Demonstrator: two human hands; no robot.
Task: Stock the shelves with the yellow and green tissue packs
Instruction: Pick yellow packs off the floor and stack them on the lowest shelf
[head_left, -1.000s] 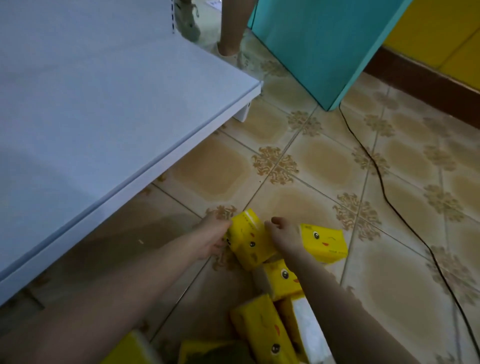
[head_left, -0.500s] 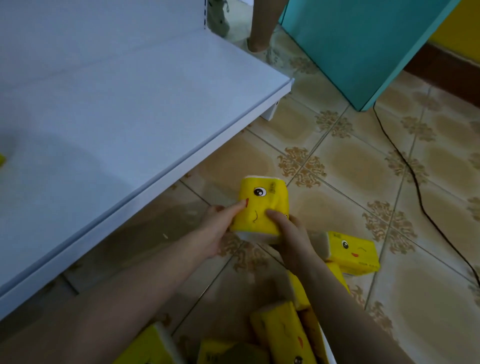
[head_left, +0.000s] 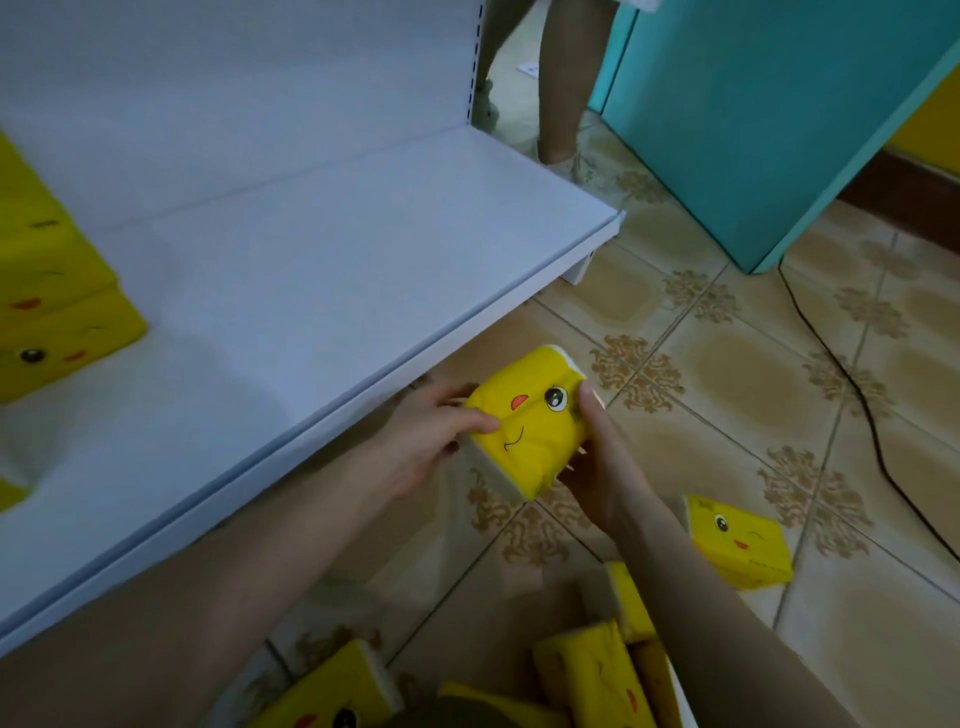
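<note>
A yellow tissue pack (head_left: 530, 426) with a printed cartoon face is held above the floor, just in front of the shelf's front edge. My left hand (head_left: 421, 441) grips its left side with the thumb across the face. My right hand (head_left: 602, 462) grips its right side, thumb up along the edge. The white bottom shelf (head_left: 311, 291) spreads to the left. Stacked yellow packs (head_left: 47, 291) stand on it at the far left. More yellow packs lie on the floor: one to the right (head_left: 740, 543), several near the bottom edge (head_left: 592, 675).
A teal panel (head_left: 753, 114) stands at the back right. A person's legs (head_left: 563, 88) are beside the shelf's far end. A black cable (head_left: 852, 384) runs across the patterned floor tiles on the right.
Both hands have lifted the yellow pack off the floor pile and carried it up toward the shelf edge. The view has shifted, bringing the stacked packs on the shelf into sight.
</note>
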